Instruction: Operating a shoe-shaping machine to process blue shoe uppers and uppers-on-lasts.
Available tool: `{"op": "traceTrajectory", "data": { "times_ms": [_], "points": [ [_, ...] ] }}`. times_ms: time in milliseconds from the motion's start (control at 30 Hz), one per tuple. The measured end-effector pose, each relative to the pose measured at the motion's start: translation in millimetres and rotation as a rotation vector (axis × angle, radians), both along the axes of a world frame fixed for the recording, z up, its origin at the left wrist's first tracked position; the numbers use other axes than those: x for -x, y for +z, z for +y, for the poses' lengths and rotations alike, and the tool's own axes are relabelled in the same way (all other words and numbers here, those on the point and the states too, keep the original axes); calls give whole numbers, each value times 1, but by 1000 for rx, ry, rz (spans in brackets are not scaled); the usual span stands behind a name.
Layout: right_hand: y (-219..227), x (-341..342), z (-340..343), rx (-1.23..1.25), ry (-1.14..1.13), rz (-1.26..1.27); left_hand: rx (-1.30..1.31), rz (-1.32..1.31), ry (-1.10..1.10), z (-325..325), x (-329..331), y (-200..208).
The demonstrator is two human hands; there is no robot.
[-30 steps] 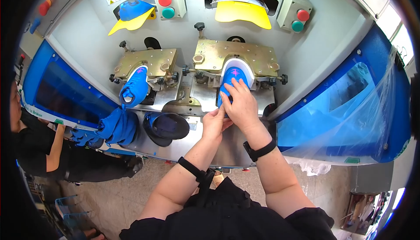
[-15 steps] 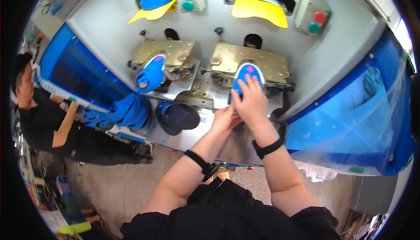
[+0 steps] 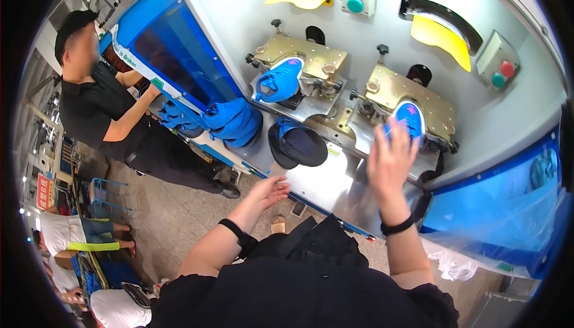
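Steadying the rounded blue fabric shoe (image 3: 410,116) at the flat brass-coloured plate (image 3: 418,88) is advised; right hand (image 3: 391,156) is spread over it, contact unclear; left hand (image 3: 269,191) is released.

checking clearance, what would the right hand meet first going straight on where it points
The right hand would probably meet the blue, round-toed, pink-marked shoe first; whether its fingers touch it is unclear.

At three o'clock my right grip (image 3: 391,162) spreads before a blue shoe (image 3: 410,116); my left grip (image 3: 268,192) hovers at seven.
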State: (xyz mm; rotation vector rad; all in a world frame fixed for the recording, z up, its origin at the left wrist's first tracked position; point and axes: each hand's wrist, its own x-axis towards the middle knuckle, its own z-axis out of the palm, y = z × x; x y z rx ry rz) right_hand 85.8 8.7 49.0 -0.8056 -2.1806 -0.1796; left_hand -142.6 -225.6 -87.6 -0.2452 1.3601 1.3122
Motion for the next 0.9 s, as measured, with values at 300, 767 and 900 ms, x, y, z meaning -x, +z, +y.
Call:
{"op": "traceTrajectory", "data": {
  "times_ms": [300, 767, 900],
  "points": [
    [-107, 167, -62, 726, 567, 13, -133, 36, -112, 6, 62, 20],
    [-27, 127, -141, 1529, 170, 934, -443, -168, -1186, 23, 149, 56],
    [12, 105, -159, 1662, 538, 1273, -837, -562, -971, 57, 117, 57]
  ]
}}
